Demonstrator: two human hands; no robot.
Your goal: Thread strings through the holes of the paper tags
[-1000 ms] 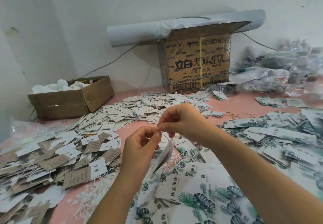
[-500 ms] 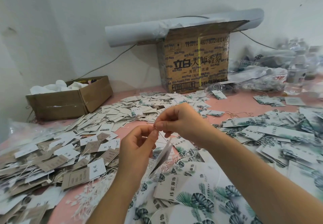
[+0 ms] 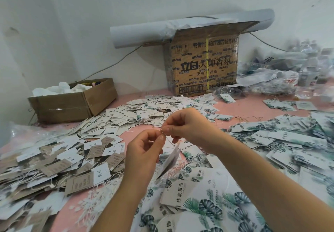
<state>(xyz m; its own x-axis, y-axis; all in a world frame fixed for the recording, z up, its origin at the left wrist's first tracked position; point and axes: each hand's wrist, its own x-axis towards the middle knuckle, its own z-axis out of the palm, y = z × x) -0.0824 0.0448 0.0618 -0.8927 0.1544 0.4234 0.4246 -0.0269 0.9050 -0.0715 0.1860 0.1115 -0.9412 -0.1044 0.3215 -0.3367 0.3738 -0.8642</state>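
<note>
My left hand (image 3: pixel 144 152) and my right hand (image 3: pixel 188 128) meet fingertip to fingertip above the pink table (image 3: pixel 249 108). Both pinch a thin pale string (image 3: pixel 169 142) at the same spot. A white paper tag (image 3: pixel 170 161) hangs edge-on from that string, just below and between my hands. Leaf-printed tags (image 3: pixel 198 201) lie in a heap right under my forearms. A bunch of loose white strings (image 3: pixel 94 201) lies on the table near my left forearm.
Heaps of white and brown tags (image 3: pixel 59 161) cover the left side, and more leaf tags (image 3: pixel 289 139) the right. An open low carton (image 3: pixel 72 103) stands at the back left, a tall printed carton (image 3: pixel 204 67) against the wall, plastic bags and bottles (image 3: pixel 289 76) at the back right.
My hands stay pinched together on the string and have barely moved. The hanging tag keeps its place below them.
</note>
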